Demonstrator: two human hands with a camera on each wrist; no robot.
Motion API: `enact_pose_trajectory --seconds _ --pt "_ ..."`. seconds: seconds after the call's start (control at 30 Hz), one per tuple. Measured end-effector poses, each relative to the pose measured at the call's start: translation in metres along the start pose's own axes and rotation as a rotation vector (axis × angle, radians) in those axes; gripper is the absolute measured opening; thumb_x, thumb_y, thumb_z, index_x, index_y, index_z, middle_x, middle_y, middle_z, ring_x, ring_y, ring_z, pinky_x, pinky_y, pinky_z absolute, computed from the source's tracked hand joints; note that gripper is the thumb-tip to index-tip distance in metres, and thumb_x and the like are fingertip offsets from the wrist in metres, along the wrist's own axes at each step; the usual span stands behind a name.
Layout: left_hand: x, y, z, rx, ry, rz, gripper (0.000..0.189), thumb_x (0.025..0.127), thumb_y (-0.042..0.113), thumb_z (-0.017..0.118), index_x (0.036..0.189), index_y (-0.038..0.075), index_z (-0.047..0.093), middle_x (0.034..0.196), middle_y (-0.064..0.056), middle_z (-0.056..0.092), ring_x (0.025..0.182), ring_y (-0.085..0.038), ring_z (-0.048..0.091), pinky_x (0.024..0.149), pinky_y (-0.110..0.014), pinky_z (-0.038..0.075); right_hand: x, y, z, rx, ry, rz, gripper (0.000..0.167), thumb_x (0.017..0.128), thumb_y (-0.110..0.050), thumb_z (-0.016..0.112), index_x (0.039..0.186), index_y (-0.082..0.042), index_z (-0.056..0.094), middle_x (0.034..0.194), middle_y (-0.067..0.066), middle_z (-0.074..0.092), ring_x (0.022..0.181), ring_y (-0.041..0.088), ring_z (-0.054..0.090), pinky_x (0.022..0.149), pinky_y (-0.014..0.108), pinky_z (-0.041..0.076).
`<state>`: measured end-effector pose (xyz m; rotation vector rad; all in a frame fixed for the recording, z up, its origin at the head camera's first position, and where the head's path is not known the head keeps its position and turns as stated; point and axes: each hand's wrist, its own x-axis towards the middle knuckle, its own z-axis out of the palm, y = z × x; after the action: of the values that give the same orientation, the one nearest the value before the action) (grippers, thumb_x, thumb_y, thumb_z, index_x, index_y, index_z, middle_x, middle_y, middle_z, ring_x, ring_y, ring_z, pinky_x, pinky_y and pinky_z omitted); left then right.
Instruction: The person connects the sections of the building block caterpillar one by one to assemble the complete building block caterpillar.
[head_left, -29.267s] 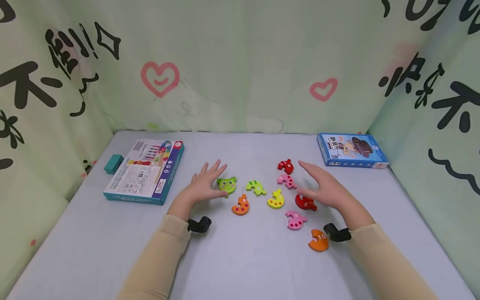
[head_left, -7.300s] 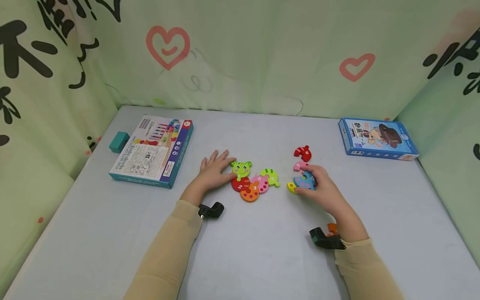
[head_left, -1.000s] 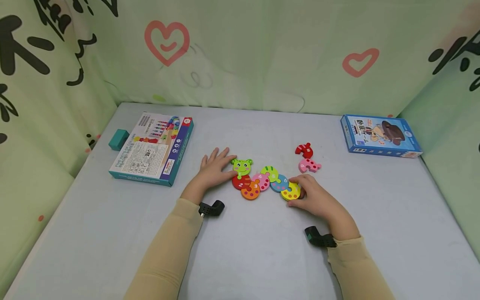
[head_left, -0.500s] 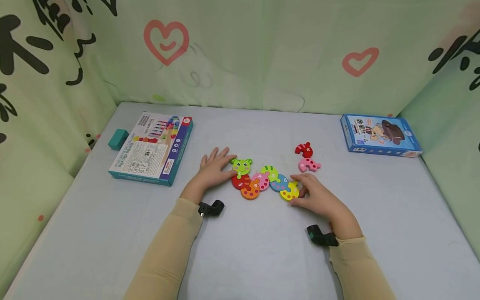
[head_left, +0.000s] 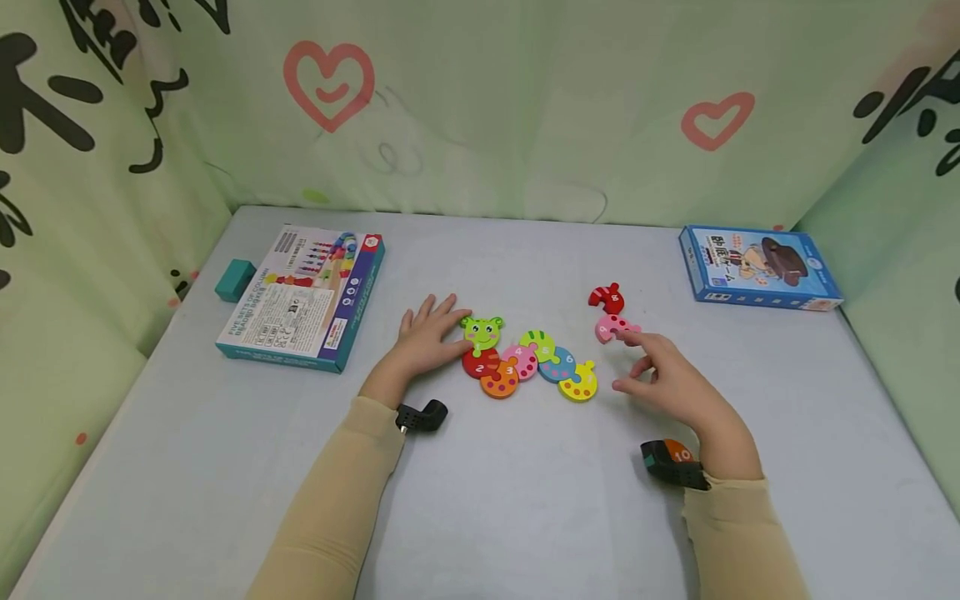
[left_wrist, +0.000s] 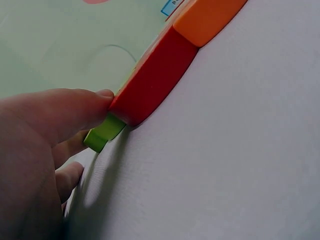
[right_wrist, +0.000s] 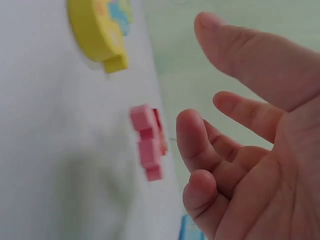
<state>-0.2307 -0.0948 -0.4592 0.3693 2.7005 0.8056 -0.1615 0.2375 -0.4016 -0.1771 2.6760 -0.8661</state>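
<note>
A row of joined, numbered caterpillar puzzle pieces lies on the table: a green smiling head [head_left: 482,332], red 2 [head_left: 480,363], orange 3 [head_left: 498,382], a pink piece [head_left: 522,363], a striped green piece [head_left: 538,342], blue 6 [head_left: 557,367] and a spotted yellow piece [head_left: 579,383]. My left hand [head_left: 426,343] rests against the green head, fingers fairly straight and spread; its thumb touches near the head and red piece in the left wrist view. My right hand [head_left: 675,385] holds nothing; its fingertips hover near a loose pink piece [head_left: 611,327], apart from it in the right wrist view.
A red piece [head_left: 609,297] lies behind the loose pink one. Orange 10 [head_left: 680,451] is partly hidden by the right wrist camera [head_left: 671,468]. A white-and-teal box [head_left: 300,304] and teal block [head_left: 235,281] stand left; a blue box [head_left: 761,267] stands back right.
The right hand has let go of the yellow piece, which stays at the row's right end, and moved right toward the loose pink piece. The left hand stays at the green head.
</note>
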Motion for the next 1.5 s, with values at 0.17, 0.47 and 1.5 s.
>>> enact_pose_trajectory --seconds 0.17,0.47,1.5 --pt "0.0 -0.001 -0.002 -0.003 0.007 0.003 0.058 0.085 0.045 0.053 0.138 0.026 0.039 0.153 0.0 0.014 0.142 -0.027 -0.003 0.11 -0.055 -0.007 -0.01 -0.001 -0.018 0.017 0.064 -0.032 0.076 0.081 -0.03 0.066 0.142 -0.008 0.026 0.129 0.02 0.039 0.09 0.023 0.047 0.066 0.021 0.046" --pt "0.003 -0.003 0.0 -0.003 0.0 0.002 0.059 0.085 0.046 0.054 0.138 0.026 0.039 0.153 0.0 0.014 0.142 -0.027 -0.003 0.109 -0.055 -0.007 -0.007 0.0 -0.034 -0.005 0.101 -0.075 0.073 0.084 -0.029 0.064 0.142 -0.009 0.026 0.136 0.022 0.033 0.097 0.028 0.049 0.07 0.021 0.046" --pt "0.002 -0.004 0.004 -0.008 0.025 0.009 0.057 0.084 0.046 0.054 0.136 0.026 0.042 0.153 0.001 0.015 0.142 -0.026 -0.003 0.11 -0.054 -0.006 0.114 0.043 -0.051 0.028 -0.247 -0.019 0.064 0.087 -0.029 0.059 0.142 -0.022 0.029 0.145 0.02 0.024 0.128 0.042 0.026 0.096 0.058 0.036"
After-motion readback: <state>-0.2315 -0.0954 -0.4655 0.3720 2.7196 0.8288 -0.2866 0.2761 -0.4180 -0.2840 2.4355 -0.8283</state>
